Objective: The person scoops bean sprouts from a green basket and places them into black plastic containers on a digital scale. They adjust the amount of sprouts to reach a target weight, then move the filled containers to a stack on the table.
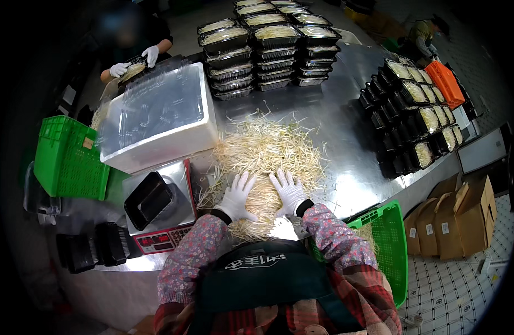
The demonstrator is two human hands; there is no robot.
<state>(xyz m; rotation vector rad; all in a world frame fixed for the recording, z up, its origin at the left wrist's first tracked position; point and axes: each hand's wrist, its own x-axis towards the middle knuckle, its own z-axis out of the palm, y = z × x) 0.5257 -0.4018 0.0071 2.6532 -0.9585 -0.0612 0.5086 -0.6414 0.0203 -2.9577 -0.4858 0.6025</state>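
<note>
A loose heap of bean sprouts (pixel 273 146) is spread on the stainless steel table (pixel 349 146) in front of me. My left hand (pixel 237 197), in a white glove, rests on the near left part of the heap with its fingers apart. On the near right part lies my right hand (pixel 289 191), gloved the same way, fingers also spread. Sprouts lie between the two palms, and neither hand grips anything. To the left, an empty black plastic tray (pixel 148 200) sits tilted on the platform of a digital scale (pixel 165 238).
Stacked sprout-filled trays (pixel 276 54) stand at the back; more (pixel 420 109) stand right. A white foam box (pixel 165 146) holds clear lids (pixel 160 100). Green crates (pixel 68 159) (pixel 389 251) flank me. Black trays (pixel 93 247) lie front left. Co-worker's gloved hands (pixel 135 63) hold a tray.
</note>
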